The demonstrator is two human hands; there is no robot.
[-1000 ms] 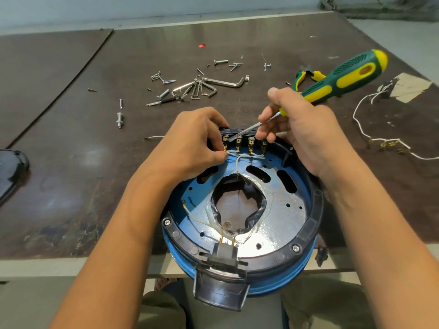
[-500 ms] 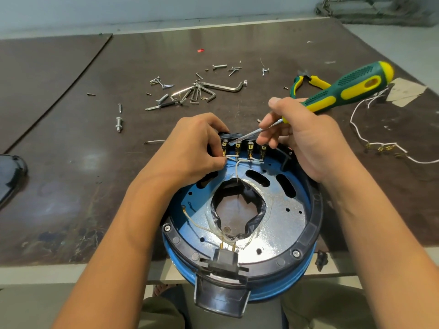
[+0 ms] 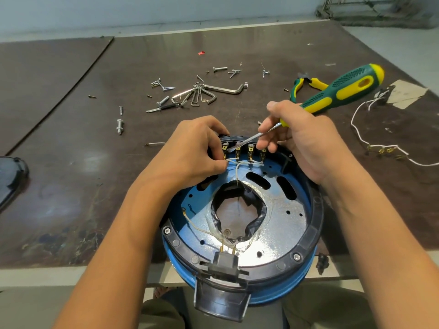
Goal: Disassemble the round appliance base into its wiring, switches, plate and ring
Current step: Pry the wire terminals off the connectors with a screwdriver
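The round appliance base (image 3: 297,288) lies at the table's near edge, blue-walled with a black ring (image 3: 313,224) and a shiny metal plate (image 3: 282,224) inside. A row of switch terminals (image 3: 250,149) sits at its far rim, joined by white wires (image 3: 244,163). My left hand (image 3: 192,150) pinches a wire at the leftmost terminal. My right hand (image 3: 306,143) holds a green and yellow screwdriver (image 3: 342,91), whose metal tip reaches the terminals by my left fingers. A black plug socket (image 3: 225,262) sits at the near rim.
Loose screws, bolts and hex keys (image 3: 202,93) lie scattered beyond the base. Yellow-handled pliers (image 3: 306,85) rest behind the screwdriver. A removed white wire harness (image 3: 380,146) lies on the right. A dark part (image 3: 10,176) sits at the left edge.
The view has tilted slightly, so everything sits lower in frame. Both hands stay at the terminals; the screwdriver tip has edged closer to the leftmost terminal.
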